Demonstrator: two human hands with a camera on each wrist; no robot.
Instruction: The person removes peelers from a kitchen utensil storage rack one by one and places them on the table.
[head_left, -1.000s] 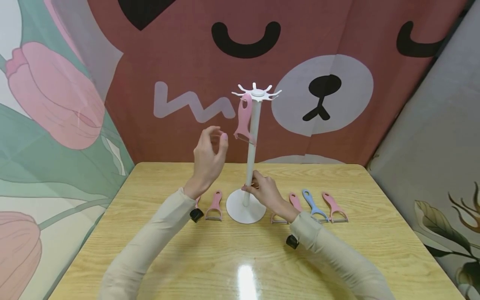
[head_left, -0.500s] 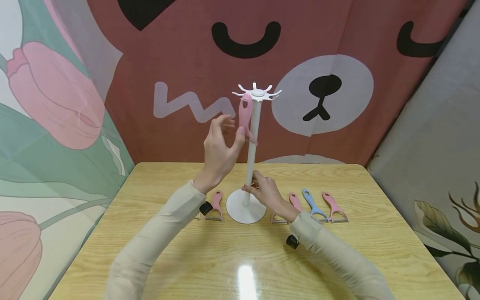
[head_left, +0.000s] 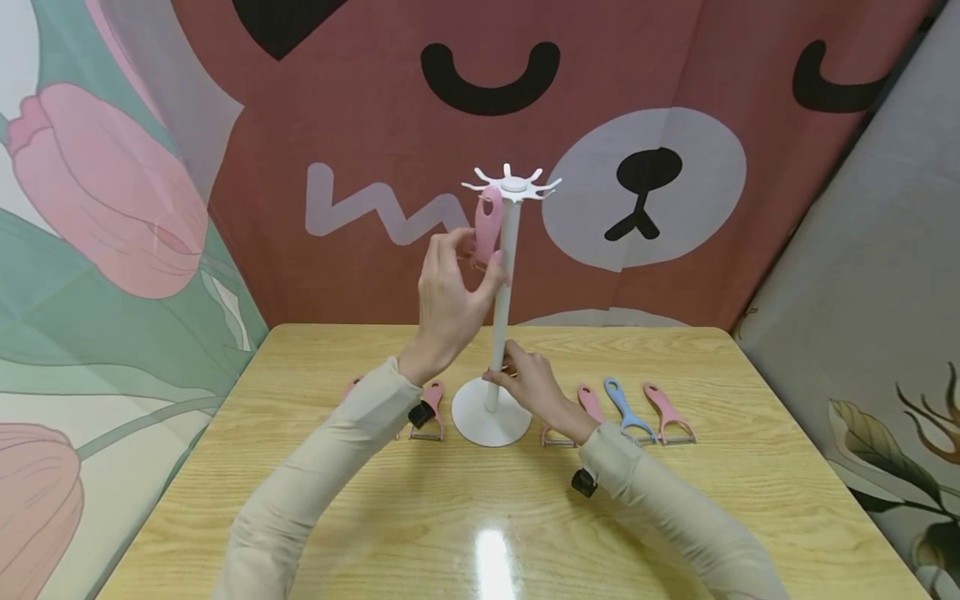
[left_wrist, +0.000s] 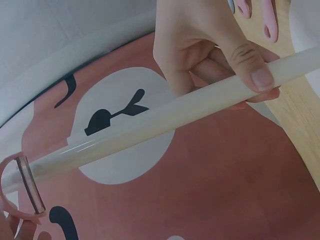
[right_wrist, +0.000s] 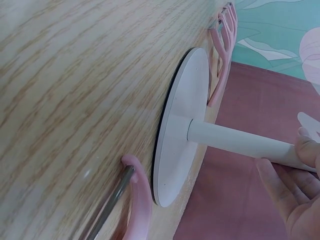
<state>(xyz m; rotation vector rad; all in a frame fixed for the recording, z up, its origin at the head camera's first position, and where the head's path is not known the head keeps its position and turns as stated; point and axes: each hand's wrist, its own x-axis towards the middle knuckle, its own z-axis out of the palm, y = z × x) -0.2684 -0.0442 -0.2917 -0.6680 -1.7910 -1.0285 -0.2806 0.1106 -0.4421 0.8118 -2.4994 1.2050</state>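
A pink peeler (head_left: 488,225) hangs by the hole in its handle from the hooked top (head_left: 513,185) of a white stand. My left hand (head_left: 448,292) has its thumb and fingers around the peeler's lower end, hiding most of the blade head in the head view. That blade (left_wrist: 31,185) shows beside the pole in the left wrist view, with fingertips (left_wrist: 10,227) under the head. Low on the white pole (head_left: 500,317), just above the round base (head_left: 491,429), my right hand (head_left: 534,385) pinches it between thumb and fingers.
Right of the base lie a pink peeler (head_left: 590,402), a blue peeler (head_left: 621,402) and another pink peeler (head_left: 666,406). On the left, pink peelers (head_left: 435,393) are partly covered by my left arm. A patterned cloth (head_left: 360,275) hangs behind the wooden table (head_left: 420,508).
My left hand has moved right and closed in on the hanging peeler's lower end, which turned slightly. The right hand keeps its hold on the pole.
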